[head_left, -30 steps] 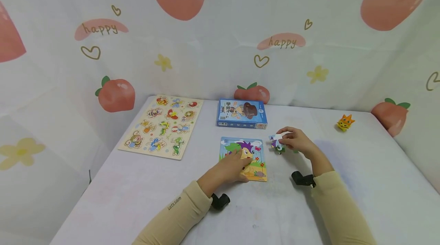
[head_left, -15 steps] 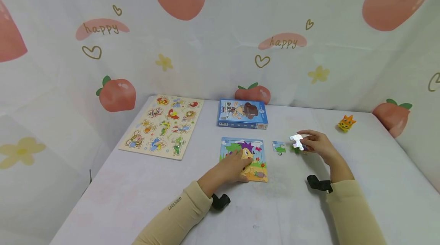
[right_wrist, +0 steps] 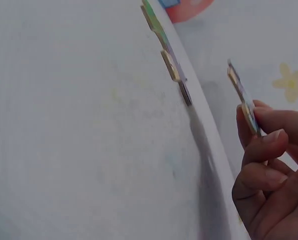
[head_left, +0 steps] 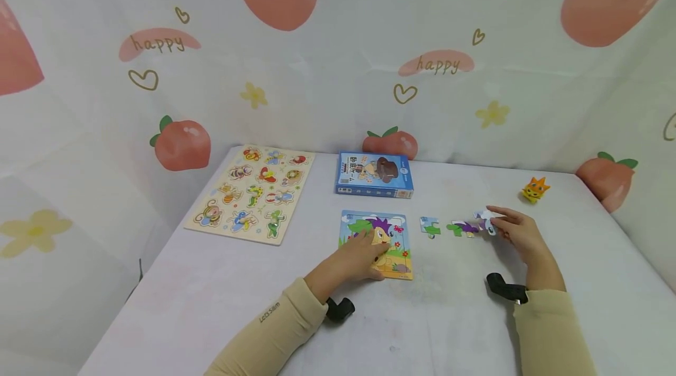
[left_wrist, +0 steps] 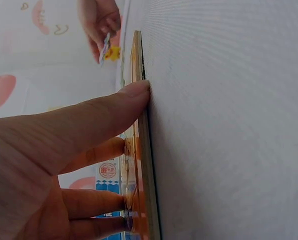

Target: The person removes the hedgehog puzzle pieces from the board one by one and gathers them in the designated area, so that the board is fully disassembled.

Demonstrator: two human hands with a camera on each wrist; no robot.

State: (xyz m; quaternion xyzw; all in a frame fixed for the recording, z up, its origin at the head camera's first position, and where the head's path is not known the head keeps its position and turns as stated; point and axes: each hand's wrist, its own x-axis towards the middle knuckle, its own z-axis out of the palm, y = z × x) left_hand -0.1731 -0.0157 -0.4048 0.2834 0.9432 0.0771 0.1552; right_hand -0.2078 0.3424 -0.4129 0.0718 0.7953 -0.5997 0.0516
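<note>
My left hand (head_left: 357,256) rests on the square jigsaw board (head_left: 399,270) with a purple-haired cartoon animal on it. In the left wrist view, the thumb (left_wrist: 137,90) touches the board's edge (left_wrist: 148,165) while several fairly straight fingertips press on its face. My right hand (head_left: 523,237) pinches a jigsaw piece (right_wrist: 243,98) between thumb and fingers, raised off the table in the right wrist view. Left of that hand lie a green-and-purple jigsaw piece (head_left: 462,228) and a blue-and-green jigsaw piece (head_left: 429,225), flat on the white table.
Behind the board stands a blue game box (head_left: 374,175). A wooden insect puzzle board (head_left: 253,194) lies at the left, and a small orange-and-yellow toy figure (head_left: 536,189) is at the back right. A printed curtain backs the white table (head_left: 422,329).
My right hand has moved right, away from the board, with the jigsaw piece in its fingers. Two other pieces are now uncovered on the table. The left hand has stayed on the board.
</note>
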